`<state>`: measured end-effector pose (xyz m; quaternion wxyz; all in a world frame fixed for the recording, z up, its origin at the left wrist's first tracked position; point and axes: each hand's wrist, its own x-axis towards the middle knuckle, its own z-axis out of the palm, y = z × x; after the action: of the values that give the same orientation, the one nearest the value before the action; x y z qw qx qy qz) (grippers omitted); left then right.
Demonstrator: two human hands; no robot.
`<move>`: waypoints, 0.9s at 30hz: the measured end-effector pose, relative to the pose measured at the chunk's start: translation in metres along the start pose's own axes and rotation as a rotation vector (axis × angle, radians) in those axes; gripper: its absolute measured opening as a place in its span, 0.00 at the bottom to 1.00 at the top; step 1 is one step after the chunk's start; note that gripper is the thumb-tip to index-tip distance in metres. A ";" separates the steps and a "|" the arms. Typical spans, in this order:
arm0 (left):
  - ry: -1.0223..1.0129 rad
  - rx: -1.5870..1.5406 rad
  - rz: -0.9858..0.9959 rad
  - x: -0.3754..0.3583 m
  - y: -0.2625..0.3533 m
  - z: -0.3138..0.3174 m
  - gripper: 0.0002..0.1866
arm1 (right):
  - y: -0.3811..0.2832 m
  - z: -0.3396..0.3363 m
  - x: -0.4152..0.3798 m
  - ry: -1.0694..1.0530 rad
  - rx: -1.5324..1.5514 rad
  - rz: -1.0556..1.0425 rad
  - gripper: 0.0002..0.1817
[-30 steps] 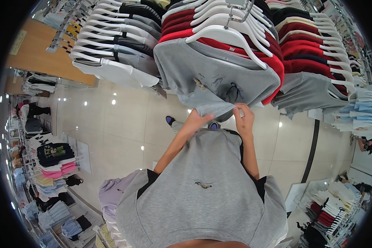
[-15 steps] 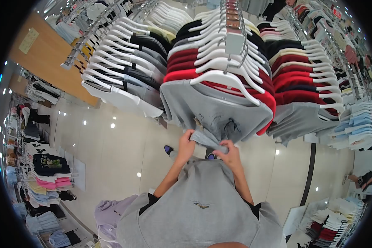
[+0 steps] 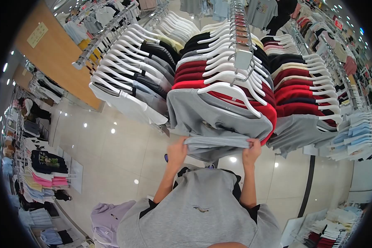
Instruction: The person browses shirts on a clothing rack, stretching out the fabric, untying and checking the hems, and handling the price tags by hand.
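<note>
A grey T-shirt (image 3: 186, 109) hangs on a white hanger (image 3: 229, 91) at the front of the middle rack. My left hand (image 3: 177, 151) is closed on the left end of its hem, and my right hand (image 3: 251, 151) grips the right end. Between them the hem is pulled out wide and folded up into a band, so most of the print on the shirt's front is hidden. Behind it hang red shirts (image 3: 190, 77) on white hangers, close together.
White and dark shirts (image 3: 128, 101) hang left of the middle rack. Red and grey shirts (image 3: 297, 120) hang to its right. A wooden panel (image 3: 56, 53) stands at upper left. Someone in lilac clothing (image 3: 111, 223) is close at my lower left. Tiled floor (image 3: 115, 153) lies below.
My hands have moved apart, the right one further right and the left one slightly left. The bunched hem between them is now stretched into a wide, straight band.
</note>
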<state>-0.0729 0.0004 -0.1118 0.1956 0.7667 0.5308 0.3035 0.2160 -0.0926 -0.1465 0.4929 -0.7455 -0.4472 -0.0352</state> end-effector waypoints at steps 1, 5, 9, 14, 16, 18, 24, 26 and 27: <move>0.004 0.003 0.000 0.002 -0.008 -0.006 0.13 | 0.007 -0.003 0.002 0.000 0.004 -0.002 0.12; 0.326 -0.011 -0.028 0.006 -0.040 -0.019 0.12 | 0.020 -0.013 0.010 0.191 0.161 0.249 0.14; 0.294 -0.324 -0.235 0.008 -0.025 -0.015 0.11 | -0.029 -0.008 0.013 0.059 0.086 -0.146 0.21; 0.008 -0.403 -0.006 -0.002 0.033 0.033 0.09 | -0.098 0.035 -0.025 -0.417 0.375 -0.259 0.26; 0.131 -0.354 0.204 0.000 0.054 0.038 0.10 | -0.097 0.053 -0.027 -0.421 0.357 -0.259 0.22; 0.152 -0.304 0.225 0.003 0.048 0.033 0.12 | -0.094 0.045 -0.012 -0.349 0.395 -0.263 0.19; 0.153 -0.133 0.012 0.010 -0.027 0.064 0.12 | -0.123 0.015 -0.001 -0.250 0.494 -0.409 0.16; 0.219 -0.119 -0.052 0.011 -0.081 0.096 0.11 | -0.130 0.009 -0.003 -0.247 0.539 -0.405 0.16; 0.190 -0.055 -0.174 0.004 -0.116 0.120 0.07 | -0.134 0.005 -0.002 -0.195 0.570 -0.357 0.16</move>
<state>-0.0717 0.0487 -0.2722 0.1909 0.6801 0.6028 0.3709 0.1184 -0.0747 -0.0558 0.6222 -0.4878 -0.6075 0.0768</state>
